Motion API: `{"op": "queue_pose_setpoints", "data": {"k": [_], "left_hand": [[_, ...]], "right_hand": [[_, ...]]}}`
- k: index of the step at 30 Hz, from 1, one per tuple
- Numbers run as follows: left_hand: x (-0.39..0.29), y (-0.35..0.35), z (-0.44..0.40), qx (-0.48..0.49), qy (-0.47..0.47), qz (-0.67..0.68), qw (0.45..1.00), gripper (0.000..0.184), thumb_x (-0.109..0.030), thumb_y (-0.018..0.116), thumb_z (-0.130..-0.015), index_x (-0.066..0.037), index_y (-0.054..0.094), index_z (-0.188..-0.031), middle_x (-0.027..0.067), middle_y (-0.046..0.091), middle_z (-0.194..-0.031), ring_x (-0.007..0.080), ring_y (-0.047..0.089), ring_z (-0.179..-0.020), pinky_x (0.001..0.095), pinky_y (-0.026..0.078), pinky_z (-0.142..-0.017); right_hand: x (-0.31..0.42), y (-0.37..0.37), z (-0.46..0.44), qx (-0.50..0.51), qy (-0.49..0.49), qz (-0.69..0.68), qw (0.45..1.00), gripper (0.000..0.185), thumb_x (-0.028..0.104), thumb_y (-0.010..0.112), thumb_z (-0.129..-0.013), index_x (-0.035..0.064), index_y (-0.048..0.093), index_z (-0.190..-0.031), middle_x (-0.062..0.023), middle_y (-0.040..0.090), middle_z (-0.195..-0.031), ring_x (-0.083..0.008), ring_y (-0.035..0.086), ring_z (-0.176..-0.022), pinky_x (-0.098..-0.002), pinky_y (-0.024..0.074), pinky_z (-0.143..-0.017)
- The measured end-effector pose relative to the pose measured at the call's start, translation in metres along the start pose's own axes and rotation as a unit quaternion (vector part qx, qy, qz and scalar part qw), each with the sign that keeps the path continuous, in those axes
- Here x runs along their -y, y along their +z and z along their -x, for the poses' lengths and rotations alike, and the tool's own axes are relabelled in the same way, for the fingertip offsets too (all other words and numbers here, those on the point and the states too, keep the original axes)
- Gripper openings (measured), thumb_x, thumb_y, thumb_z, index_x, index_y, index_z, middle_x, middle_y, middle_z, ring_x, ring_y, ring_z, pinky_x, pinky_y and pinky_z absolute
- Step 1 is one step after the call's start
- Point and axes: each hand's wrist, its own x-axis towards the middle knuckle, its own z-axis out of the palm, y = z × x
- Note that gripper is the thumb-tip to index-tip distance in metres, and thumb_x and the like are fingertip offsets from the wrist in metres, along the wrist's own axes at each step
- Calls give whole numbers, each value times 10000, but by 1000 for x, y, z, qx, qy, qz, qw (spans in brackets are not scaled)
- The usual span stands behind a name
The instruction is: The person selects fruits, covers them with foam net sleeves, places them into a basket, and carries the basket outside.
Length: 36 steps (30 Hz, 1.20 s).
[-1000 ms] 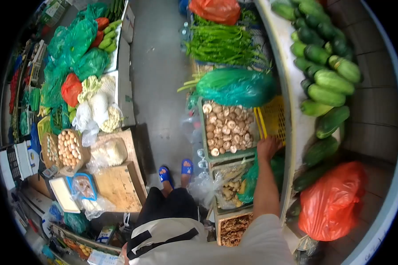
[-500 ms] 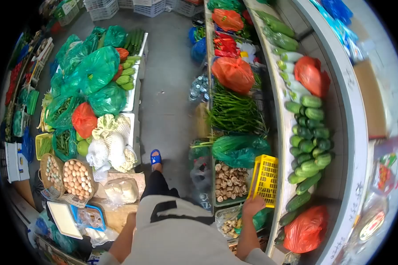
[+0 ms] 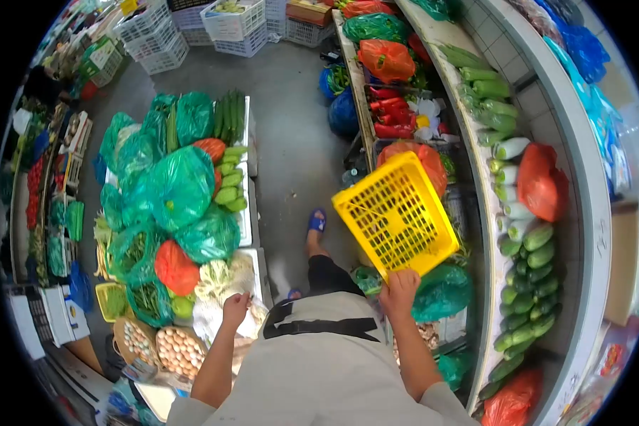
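My right hand (image 3: pixel 401 290) is closed on the near corner of a yellow plastic basket (image 3: pixel 444 257). The basket hangs tilted over the right-hand produce shelf, its slotted bottom and walls showing, and nothing is visible inside. Behind it are a red plastic bag (image 3: pixel 433 165) and green leafy vegetables in a green bag (image 3: pixel 444 295). My left hand (image 3: pixel 236 310) has its fingers curled, above the cauliflower (image 3: pixel 224 280) in white foam netting; whatever lies in the fingers, if anything, is too small to make out.
Eggs (image 3: pixel 179 351) fill baskets at lower left. Green bags (image 3: pixel 181 188) cover the left stand. Cucumbers (image 3: pixel 529 298) and white radishes (image 3: pixel 516 234) line the right ledge. White crates (image 3: pixel 238 25) stand at the aisle's far end. A grey floor (image 3: pixel 284 163) runs between the stands.
My right hand has lifted the yellow basket off the right shelf and swung it forward and left. My left hand has moved forward over the cauliflower. My body has stepped ahead.
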Motion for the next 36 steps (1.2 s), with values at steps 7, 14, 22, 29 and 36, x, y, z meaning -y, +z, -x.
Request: {"op": "queue_pose_setpoints", "data": {"k": [7,14,22,29,36], "left_hand": [[-100,0,-78,-59,-18,-193,979,397,-405,628,-967,-50,750,-840,163,729,-761,303,714,-716,445,536,-681],[-84,36,-152,30,65,-533,843,237,-340,617,-908,-136,719,-973,141,729,-806,358,719,-800,522,534,-689],[-217,97,-356,69,-50,-351,933,462,-500,553,-959,-117,766,-1104,169,752,-1025,395,703,-1031,493,550,-908],[-456,27,-603,-20,29,-264,964,412,-480,578,-954,-122,781,-969,165,745,-927,389,707,-854,508,549,-763],[-750,-119,-646,-122,22,133,983,431,-433,671,-998,-31,766,-876,34,699,-728,117,626,-668,313,516,-663]], "right_hand": [[-52,154,-197,161,-9,-92,983,110,160,697,-907,173,794,-856,-101,640,-789,-330,610,-801,-452,439,-748],[-65,234,-439,432,-33,-277,858,222,259,667,-979,96,802,-911,-81,769,-864,-201,735,-831,-330,554,-762],[-103,362,-612,401,-40,-171,899,406,412,727,-923,8,759,-924,-241,721,-856,-422,710,-869,-460,547,-752],[-124,471,-786,283,86,-130,946,365,314,734,-924,-45,714,-860,-169,685,-691,-212,666,-632,-395,502,-597],[-53,597,-958,261,83,-153,950,431,362,708,-929,-43,654,-790,-295,657,-755,-494,659,-742,-530,500,-666]]}}
